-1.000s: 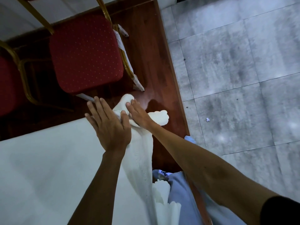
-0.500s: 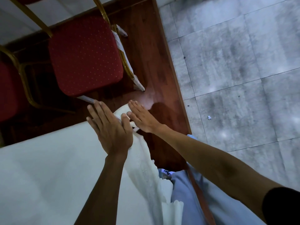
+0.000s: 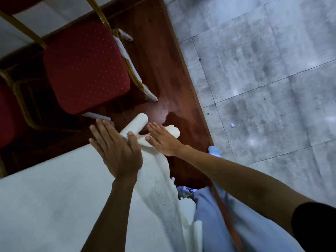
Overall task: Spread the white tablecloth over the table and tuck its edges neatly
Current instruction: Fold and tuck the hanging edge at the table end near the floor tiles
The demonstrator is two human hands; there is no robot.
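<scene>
Two bare hands work one corner of a white tablecloth [image 3: 54,206] already draped across the surface. The left hand [image 3: 116,151] lies flat with fingers spread, thumb pinning a rolled fold of cloth at the corner; the right hand [image 3: 161,139] presses open-palmed on the scalloped hem beside it, clamping nothing. Soft, light and limp, the fabric looks likely to slide unless pinned, so the hem at the corner seems the best place to take hold. Its embossed edge hangs down the near side against the person's pale trousers [image 3: 227,224]. A red chair [image 3: 85,70] stands close beyond the corner, leaving tight room there; the grey tiled floor [image 3: 263,79] to the right lies open.
</scene>
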